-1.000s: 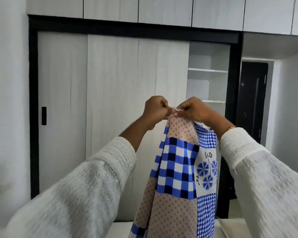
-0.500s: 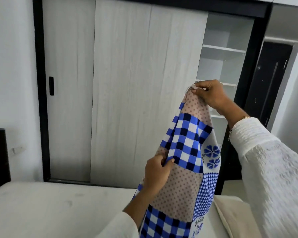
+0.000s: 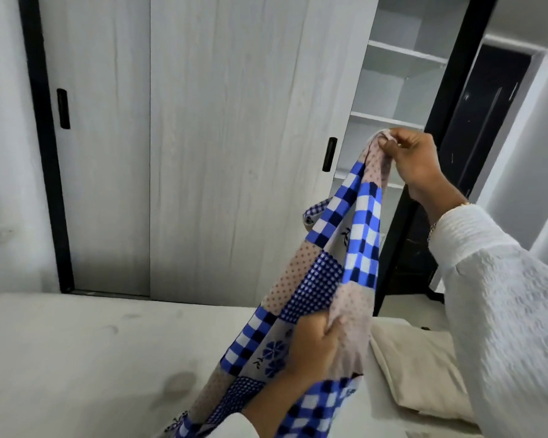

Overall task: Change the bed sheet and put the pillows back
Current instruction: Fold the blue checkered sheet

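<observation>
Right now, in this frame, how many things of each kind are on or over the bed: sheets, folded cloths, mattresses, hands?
Blue-checked patchwork bed sheet: 1, held up by the left hand and right hand
Folded beige cloth: 1, lying on the mattress
Bare off-white mattress: 1
Hands: 2
Total: 5

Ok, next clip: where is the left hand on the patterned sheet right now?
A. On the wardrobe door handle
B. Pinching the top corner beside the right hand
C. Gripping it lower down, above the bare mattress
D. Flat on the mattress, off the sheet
C: the left hand grips the sheet low over the mattress, while the right hand pinches its top corner high up.
</observation>
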